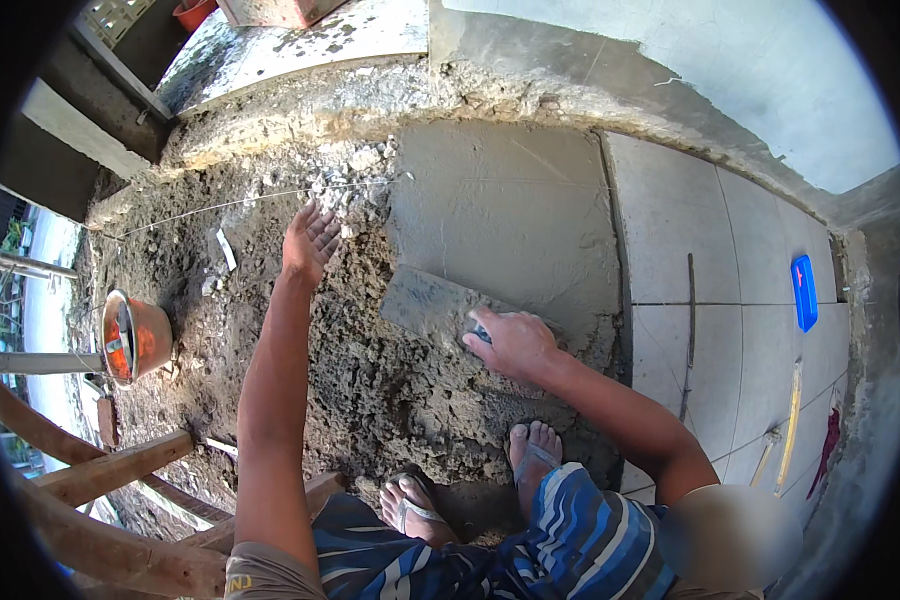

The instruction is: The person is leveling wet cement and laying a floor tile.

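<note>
"Mortar [505, 220], smooth and grey: what lay left of it?"

"An orange bucket [153, 335] sat farthest out on the rough ground [205, 370], probably to leave me elbow room. Then came my left hand [312, 243], empty, palm open and fingers loosely spread, near a thin white string [220, 204]. For balance, I suppose."

"And the middle?"

"The mortar itself, between that rough ground and the tiles [670, 210]. My float [425, 298] rested across its nearer left corner (grey smears all over the blade). My right hand [517, 345] was curled tight around the handle, I'd say to press the blade evenly."

"Farther right?"

"A blue container [804, 293] on the tiles, presumably clear of the wet stuff."
</note>
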Demonstrator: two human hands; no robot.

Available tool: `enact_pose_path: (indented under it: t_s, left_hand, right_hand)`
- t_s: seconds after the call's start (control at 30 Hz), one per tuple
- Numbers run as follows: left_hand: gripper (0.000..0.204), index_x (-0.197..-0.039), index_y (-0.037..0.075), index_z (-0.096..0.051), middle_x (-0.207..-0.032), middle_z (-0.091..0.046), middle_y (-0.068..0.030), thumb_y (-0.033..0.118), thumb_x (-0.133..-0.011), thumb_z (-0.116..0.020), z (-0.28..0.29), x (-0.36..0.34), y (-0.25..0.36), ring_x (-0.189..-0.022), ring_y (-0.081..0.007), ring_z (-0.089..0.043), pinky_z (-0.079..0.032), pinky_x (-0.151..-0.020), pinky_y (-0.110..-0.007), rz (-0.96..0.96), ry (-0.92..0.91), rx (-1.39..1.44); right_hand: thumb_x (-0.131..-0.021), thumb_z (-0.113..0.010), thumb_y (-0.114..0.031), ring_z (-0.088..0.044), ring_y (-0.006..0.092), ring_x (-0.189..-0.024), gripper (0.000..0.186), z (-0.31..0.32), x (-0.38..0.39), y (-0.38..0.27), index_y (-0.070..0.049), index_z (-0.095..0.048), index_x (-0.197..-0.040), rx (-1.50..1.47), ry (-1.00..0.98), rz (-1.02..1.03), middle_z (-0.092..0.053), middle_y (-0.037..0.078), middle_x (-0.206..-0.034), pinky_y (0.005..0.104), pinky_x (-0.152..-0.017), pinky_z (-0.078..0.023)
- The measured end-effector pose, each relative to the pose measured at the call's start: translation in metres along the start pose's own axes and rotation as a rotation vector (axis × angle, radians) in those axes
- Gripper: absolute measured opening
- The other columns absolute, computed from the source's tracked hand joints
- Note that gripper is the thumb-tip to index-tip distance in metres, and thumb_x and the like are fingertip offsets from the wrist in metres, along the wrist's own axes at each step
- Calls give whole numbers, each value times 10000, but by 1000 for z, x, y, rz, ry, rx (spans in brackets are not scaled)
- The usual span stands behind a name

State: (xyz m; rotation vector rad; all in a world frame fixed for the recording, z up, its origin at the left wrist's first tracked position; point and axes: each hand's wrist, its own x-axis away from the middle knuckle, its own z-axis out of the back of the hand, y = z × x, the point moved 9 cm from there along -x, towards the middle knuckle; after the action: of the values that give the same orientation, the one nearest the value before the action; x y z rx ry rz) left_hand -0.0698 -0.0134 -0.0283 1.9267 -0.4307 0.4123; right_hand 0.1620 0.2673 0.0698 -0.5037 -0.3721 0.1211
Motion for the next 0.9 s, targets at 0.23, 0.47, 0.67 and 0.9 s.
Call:
enact_pose_path:
  t_s: [0.23, 0.47, 0.67, 0.9]
  left_hand:
    - [863, -1545, 11, -251, -1475, -478, -128, 496, -930, -614, 2, -20, -8, -1315, -289, -500, -408, -1086, -417, 22, -28, 94]
    - [962, -1576, 6, -148, -1520, -430, -144, 509, -920, -639, -27, -50, -4, -1358, -292, -458, -350, -1128, -459, -62, -29, 165]
    - [793, -1541, 50, -277, -1507, -455, -116, 464, -949, -604, -49, -45, 6, -1321, -290, -485, -359, -1113, -476, -124, -120, 266]
    - [790, -1575, 71, -186, -1537, -408, -162, 452, -979, -537, -57, -35, 14, -1399, -343, -412, -319, -1168, -514, -154, -111, 219]
  right_hand:
    - [-949, -558, -436, -672, 445, -956, 499, 5, -36, -2, -35, -603, -1243, 2, 19, -65, -702, 251, -1020, 544, -876, -512]
    - [-936, -566, -448, -670, 449, -978, 520, 30, -15, 44, -44, -595, -1263, -106, 83, -197, -699, 266, -1013, 542, -876, -515]
    - [-941, -561, -494, -671, 441, -985, 555, 42, -15, 58, -58, -591, -1284, -74, 153, -196, -702, 262, -1022, 527, -879, -516]
    - [-918, -597, -444, -667, 419, -1022, 508, 75, -102, 79, -38, -659, -1216, 99, 193, -183, -701, 240, -1077, 505, -890, -525]
